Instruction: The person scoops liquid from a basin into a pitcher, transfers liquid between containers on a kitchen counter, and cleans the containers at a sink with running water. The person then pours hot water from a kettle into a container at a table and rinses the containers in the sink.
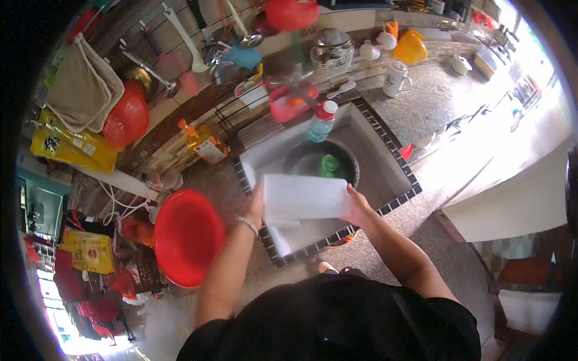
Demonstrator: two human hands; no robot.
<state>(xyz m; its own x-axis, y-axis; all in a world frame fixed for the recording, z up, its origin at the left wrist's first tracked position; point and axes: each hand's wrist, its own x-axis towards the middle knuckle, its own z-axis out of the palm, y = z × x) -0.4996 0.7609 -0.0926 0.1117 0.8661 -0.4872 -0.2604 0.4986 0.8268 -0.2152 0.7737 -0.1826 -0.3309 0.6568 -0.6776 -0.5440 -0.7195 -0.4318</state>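
A translucent white plastic container is held in front of me, over the near part of the sink. My left hand is closed on its left end, with a beaded bracelet at the wrist. Gripping the opposite end is my right hand. Behind the container, a dark round basin sits in the sink, partly hidden by it. A crumpled green thing lies in the basin; its kind is unclear. At the sink's far side stands a clear bottle with a red and white cap.
A large red basin stands left of the sink. An orange dish soap bottle is by the wall. A pink basket sits behind the sink, and a white mug on the right counter. Utensils and a red colander hang on the wall.
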